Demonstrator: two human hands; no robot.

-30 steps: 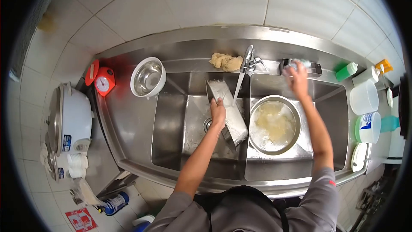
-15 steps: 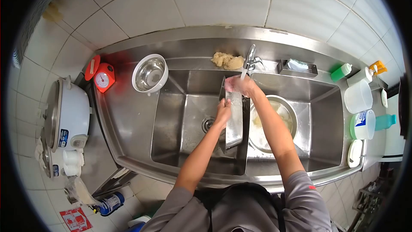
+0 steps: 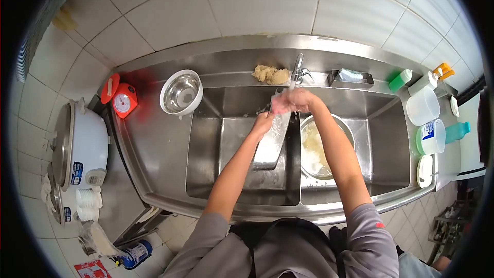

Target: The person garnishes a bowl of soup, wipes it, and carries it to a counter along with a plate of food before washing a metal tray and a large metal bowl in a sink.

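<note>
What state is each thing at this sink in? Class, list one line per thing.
tray, tilted over the left basin, held.
left hand, grip shut on the tray's edge.
right hand, on the tray's top end below the tap.
large bowl, upright in the right basin, holding cloudy water.
small bowl, upright, empty.
rice cooker, lid shut.

this is a working kitchen, a commercial one by the look of it. i'm standing at a double stainless steel sink [image 3: 203, 154] set in a long steel counter [image 3: 149, 144], with a faucet [image 3: 297, 69] over the divider and a white tiled wall [image 3: 257, 5] behind. a big rice cooker [image 3: 82, 141], a red kitchen scale [image 3: 125, 102], a steel mixing bowl [image 3: 181, 92] and a green dish soap bottle [image 3: 400, 80] sit around it.
</note>
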